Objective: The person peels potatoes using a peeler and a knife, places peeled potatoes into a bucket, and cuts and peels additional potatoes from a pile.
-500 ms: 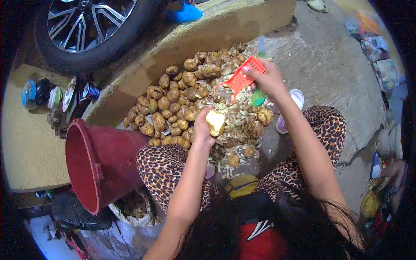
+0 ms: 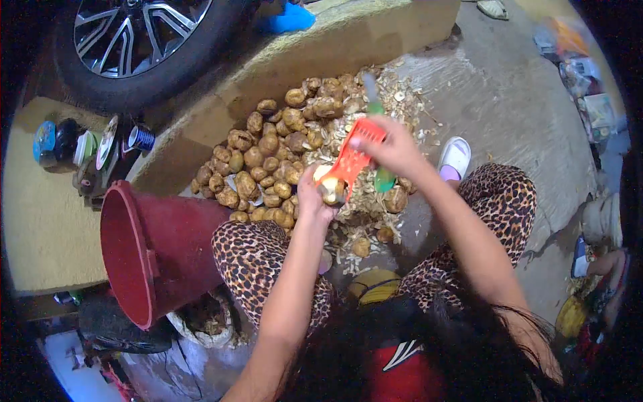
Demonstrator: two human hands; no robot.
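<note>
My left hand point(image 2: 313, 197) is closed around a pale peeled potato point(image 2: 330, 191). An orange-red peeler point(image 2: 355, 153) is in my right hand point(image 2: 396, 146), its far end against the potato. A knife with a green handle point(image 2: 384, 179) is also at my right hand, its blade point(image 2: 370, 88) pointing away from me; how the fingers hold it is hidden. Brown potatoes point(image 2: 268, 145) lie heaped to the left of my hands. Peelings point(image 2: 365, 228) are scattered under and around the hands.
A red bucket point(image 2: 177, 234) lies tilted at left, beside my patterned trouser leg. Beyond the potatoes runs a low concrete ledge point(image 2: 348, 40), with a car wheel point(image 2: 144, 40) at upper left. At right, a foot wears a white shoe point(image 2: 455, 157).
My right hand has moved left and down with the peeler and knife, bringing the peeler from apart to against the potato. The foot at right shows more fully.
</note>
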